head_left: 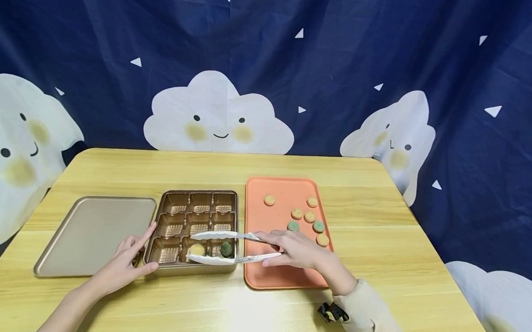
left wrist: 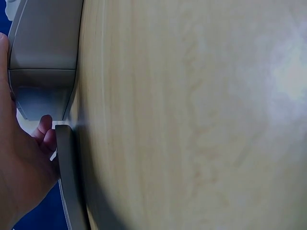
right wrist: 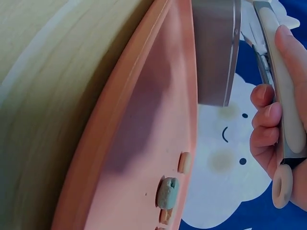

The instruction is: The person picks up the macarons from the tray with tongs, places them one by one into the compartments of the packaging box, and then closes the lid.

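Observation:
My right hand (head_left: 295, 250) grips a pair of tongs (head_left: 217, 235) with white tips, also seen in the right wrist view. The spread tongs reach over the front row of a bronze box (head_left: 231, 270) divided into compartments. A pale yellow macaron (head_left: 197, 249) lies in the front middle compartment, between the tips; a dark green macaron (head_left: 226, 249) is in the front right one. Whether a tip touches the yellow macaron, I cannot tell. My left hand (head_left: 118, 266) rests at the box's left side, index finger extended along the rim and thumb by the front corner.
An orange tray (head_left: 260, 281) stands right of the box and bears several yellow macarons (head_left: 269, 200) and green macarons (head_left: 318, 226), mostly toward its right side. A flat bronze lid (head_left: 95, 232) lies left of the box. All stand on a wooden table (head_left: 359, 201).

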The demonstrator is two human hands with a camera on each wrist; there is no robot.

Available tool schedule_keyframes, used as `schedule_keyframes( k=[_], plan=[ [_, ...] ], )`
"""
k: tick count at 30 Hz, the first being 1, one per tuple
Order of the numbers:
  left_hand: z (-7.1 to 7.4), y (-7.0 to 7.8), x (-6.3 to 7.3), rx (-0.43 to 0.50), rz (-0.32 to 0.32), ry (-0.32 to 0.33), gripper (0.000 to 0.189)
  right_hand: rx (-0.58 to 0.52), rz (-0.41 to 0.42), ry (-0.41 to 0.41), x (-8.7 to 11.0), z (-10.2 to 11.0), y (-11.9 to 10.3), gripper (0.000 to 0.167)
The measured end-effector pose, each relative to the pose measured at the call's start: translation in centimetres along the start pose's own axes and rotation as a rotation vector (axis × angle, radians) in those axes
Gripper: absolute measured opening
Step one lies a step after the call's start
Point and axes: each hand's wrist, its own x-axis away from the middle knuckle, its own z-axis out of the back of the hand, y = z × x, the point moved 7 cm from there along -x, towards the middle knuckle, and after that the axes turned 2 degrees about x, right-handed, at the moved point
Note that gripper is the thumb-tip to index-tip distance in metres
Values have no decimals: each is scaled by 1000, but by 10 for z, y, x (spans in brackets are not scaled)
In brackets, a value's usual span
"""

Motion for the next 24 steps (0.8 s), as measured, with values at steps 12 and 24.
schedule_keyframes(
  k=[12,24],
  plan=[
    [0,-1,0,5,2,-2,90,-34,-66,131,19,24,29,61],
    [-2,-3,0,1,-4,1,90,-84,-236,166,57,32,83,58]
  ],
)
